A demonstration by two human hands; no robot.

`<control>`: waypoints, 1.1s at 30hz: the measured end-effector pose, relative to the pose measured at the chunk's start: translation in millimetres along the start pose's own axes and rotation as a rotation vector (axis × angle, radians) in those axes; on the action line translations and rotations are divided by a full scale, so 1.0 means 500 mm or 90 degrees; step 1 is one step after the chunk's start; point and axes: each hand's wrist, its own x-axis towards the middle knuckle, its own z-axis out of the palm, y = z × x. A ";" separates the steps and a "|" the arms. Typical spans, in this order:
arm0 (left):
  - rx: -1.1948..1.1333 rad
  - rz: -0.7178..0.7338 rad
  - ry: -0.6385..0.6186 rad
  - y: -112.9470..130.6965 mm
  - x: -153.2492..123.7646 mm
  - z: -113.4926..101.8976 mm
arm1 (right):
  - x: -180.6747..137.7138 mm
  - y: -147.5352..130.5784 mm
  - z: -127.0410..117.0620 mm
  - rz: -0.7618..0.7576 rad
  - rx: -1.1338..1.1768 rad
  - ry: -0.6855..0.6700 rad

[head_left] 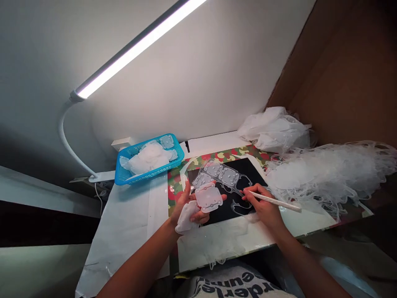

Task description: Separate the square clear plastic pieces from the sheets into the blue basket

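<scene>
Cradling frosted square plastic pieces (209,198), left hand (182,202) had fingers curled underneath; right hand (266,212) pinched slim white stick (283,203) near one end, probably best for control tbh.

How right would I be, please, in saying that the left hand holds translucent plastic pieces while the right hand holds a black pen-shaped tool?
Not quite: the pen-shaped tool in the right hand is white, not black, as the head view shows. The left hand does hold translucent plastic pieces.
</scene>
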 end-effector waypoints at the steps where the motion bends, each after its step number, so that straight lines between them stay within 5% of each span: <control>1: 0.029 -0.002 0.014 -0.001 0.000 -0.001 | 0.000 -0.001 0.000 0.000 0.004 -0.002; 4: 0.219 0.037 0.131 0.013 0.002 -0.004 | 0.000 0.000 0.000 -0.003 0.017 -0.008; 6: 0.467 0.134 0.283 0.056 0.003 -0.006 | 0.002 0.005 0.001 -0.004 0.018 -0.010; 9: 0.987 0.280 0.571 0.181 -0.001 -0.010 | 0.006 0.010 0.002 -0.009 0.009 -0.009; 11: 1.245 0.241 0.715 0.279 -0.005 -0.014 | 0.007 0.008 0.004 -0.012 0.002 -0.005; 14: 1.311 0.206 0.715 0.387 -0.005 -0.023 | 0.004 0.002 0.007 -0.017 -0.010 0.000; 16: 1.334 0.219 0.721 0.411 0.001 -0.031 | 0.001 -0.002 0.005 -0.021 -0.025 0.003; 20: 1.417 0.361 0.668 0.325 0.038 -0.041 | -0.001 -0.017 -0.009 -0.005 -0.050 -0.038; 25: 1.527 0.343 0.183 0.069 0.112 -0.048 | 0.044 -0.061 -0.014 -0.071 -0.065 -0.103; 26: 1.530 0.323 0.150 0.025 0.123 -0.051 | 0.058 -0.068 -0.009 -0.113 -0.079 -0.106; 29: 1.520 0.318 0.171 -0.050 0.140 -0.062 | 0.097 -0.073 0.016 -0.213 -0.119 -0.133; 33: 1.504 0.341 0.193 -0.059 0.136 -0.072 | 0.119 -0.050 0.038 -0.229 -0.140 -0.176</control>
